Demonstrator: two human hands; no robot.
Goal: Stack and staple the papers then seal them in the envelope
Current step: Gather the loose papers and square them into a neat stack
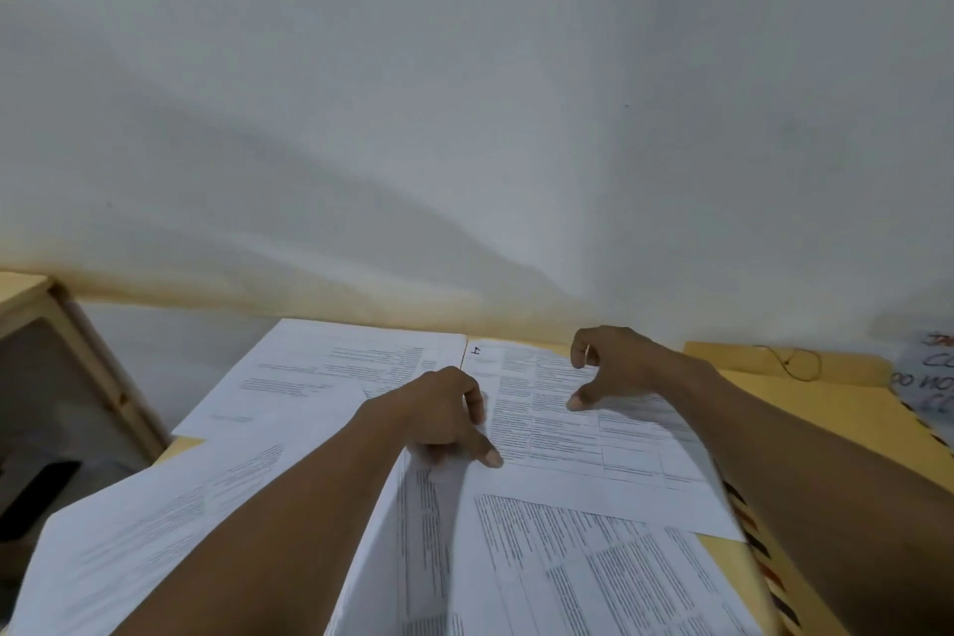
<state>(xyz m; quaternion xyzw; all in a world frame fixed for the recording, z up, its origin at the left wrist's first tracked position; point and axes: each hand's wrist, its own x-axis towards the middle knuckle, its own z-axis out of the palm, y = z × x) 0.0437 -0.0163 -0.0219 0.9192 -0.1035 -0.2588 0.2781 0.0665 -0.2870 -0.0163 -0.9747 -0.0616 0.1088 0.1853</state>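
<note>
**Kid:** What r ur hands doing?

**Me:** My left hand [439, 416] lies on the white printed paper sheets [557, 434], fingers half curled, pointer tip pressing down. It's not clamped on anything. My right hand [614, 369] hovers w/ thumb and fingers spread apart, thumb tip touching the sheet marked w/ a number at its top corner. It holds nothing either.

**Kid:** Where r the papers?

**Me:** Spread all over the light wooden table [733, 563], right under both hands. Not stacked yet, I think.

**Kid:** How many?

**Me:** I count abt 4 or 5 sheets. One far left, one near left under my arm, one in the middle standing up a bit at its edge, one under my right hand, one close to me. They overlap, so I can't be sure.

**Kid:** And the envelope?

**Me:** One big yellow-brown paper envelope [826, 408] w/ a thin string tie. It lies to the right, partly under my right arm, so that hand is nearer to it. Its long side runs away from me.

**Kid:** Which way do the papers go?

**Me:** Their long sides run mostly away from me too, but the left ones r tilted. I guess I must slide the left ones rightward to line them up.

**Kid:** Stapler?

**Me:** I see none.
</note>
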